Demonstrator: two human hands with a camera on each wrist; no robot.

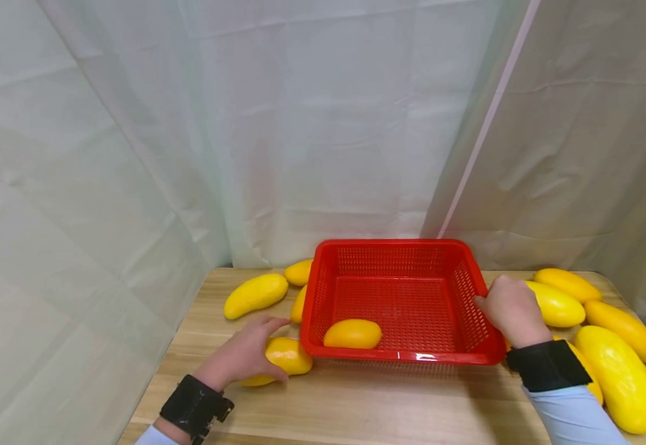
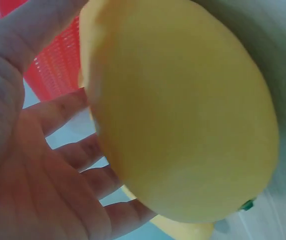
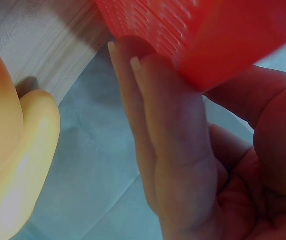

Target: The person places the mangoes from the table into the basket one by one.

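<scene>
**Wooden bench, red basket, yellow mangoes**

Pale draped sheeting backs a wooden bench [image 1: 356, 402]. Nearest, the left hand [image 1: 242, 358] curls over a mango [image 1: 284, 358] lying just outside the red basket's [image 1: 406, 356] front left corner, its long axis running left to right. The right hand [image 1: 514, 312] grips the basket's right rim, fingers outside, thumb inside. One mango [image 1: 352, 334] lies crosswise inside the basket. Loose mangoes [image 1: 617, 371] crowd the right; others [image 1: 255, 295] lie far left.
</scene>
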